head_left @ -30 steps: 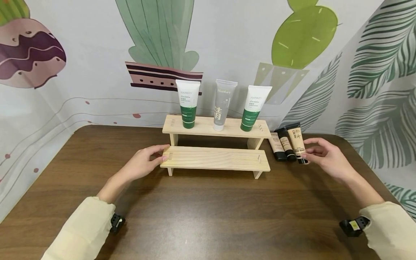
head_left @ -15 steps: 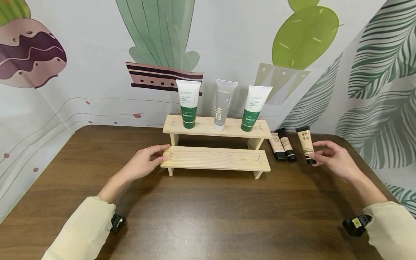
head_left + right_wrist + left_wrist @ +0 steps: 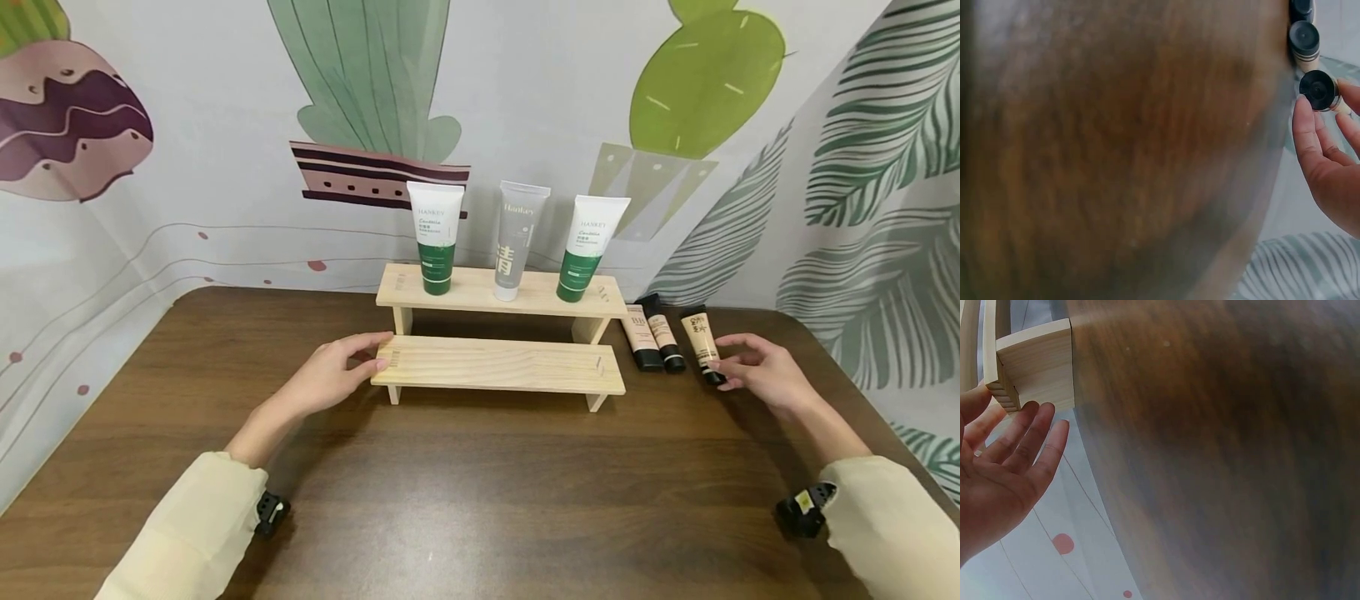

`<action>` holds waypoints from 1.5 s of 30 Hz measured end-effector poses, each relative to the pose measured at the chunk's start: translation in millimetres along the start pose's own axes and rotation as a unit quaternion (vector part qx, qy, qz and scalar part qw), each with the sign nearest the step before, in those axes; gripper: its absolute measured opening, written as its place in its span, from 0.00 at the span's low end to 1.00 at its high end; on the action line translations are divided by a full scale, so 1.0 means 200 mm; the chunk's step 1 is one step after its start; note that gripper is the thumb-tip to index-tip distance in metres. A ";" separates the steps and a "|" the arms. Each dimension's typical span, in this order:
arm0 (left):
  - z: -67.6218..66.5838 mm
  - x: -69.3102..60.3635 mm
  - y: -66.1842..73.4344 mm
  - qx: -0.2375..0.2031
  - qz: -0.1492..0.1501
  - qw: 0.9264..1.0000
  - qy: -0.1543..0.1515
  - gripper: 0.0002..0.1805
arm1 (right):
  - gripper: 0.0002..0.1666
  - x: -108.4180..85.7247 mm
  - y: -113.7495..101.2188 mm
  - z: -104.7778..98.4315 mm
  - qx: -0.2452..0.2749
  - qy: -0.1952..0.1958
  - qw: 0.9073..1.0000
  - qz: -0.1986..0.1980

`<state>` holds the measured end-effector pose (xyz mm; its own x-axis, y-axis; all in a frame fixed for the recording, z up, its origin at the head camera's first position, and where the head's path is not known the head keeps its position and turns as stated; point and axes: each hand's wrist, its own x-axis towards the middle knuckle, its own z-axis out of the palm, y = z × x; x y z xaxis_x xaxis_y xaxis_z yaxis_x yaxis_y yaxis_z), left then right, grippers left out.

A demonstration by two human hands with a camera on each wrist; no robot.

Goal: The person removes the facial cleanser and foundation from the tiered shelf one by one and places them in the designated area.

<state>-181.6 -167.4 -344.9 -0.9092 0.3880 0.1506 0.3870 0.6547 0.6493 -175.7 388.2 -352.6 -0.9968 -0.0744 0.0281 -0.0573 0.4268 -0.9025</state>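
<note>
In the head view my left hand pinches the left end of the lower step of a two-step wooden stand between thumb and index finger. In the left wrist view its other fingers extend beside the stand's side board. At the right, my right hand pinches a beige foundation tube near its black cap. This tube lies low at the table, its cap toward me. To its left lie a pink BB cream tube and another black-capped beige tube.
On the upper step stand a white-and-green tube, a grey tube and a second white-and-green tube. The brown table meets a patterned wall cloth behind the stand.
My right hand has drawn the foundation tube rightward, apart from the other two, and then lowered it to the table. The left hand and the stand have stayed in place.
</note>
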 end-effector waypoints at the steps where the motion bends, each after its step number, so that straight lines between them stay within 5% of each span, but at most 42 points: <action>1: 0.00 0.00 0.00 0.000 0.001 1.000 0.000 0.21 | 0.16 0.00 0.00 0.00 0.005 -0.002 1.000 0.002; 15: -0.01 0.00 0.01 0.001 -0.009 1.000 -0.005 0.22 | 0.29 0.05 0.04 0.03 -0.064 -0.002 0.997 0.041; 45: -0.01 -0.01 0.01 0.002 -0.009 1.000 -0.006 0.22 | 0.28 0.11 0.01 0.09 -0.079 0.037 0.993 0.075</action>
<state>-180.1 -167.8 -343.0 -0.9143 0.3837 0.1298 0.3710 0.6646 0.6486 -196.8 371.8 -362.3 -0.9958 0.0655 -0.0644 0.0902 0.5649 -0.8202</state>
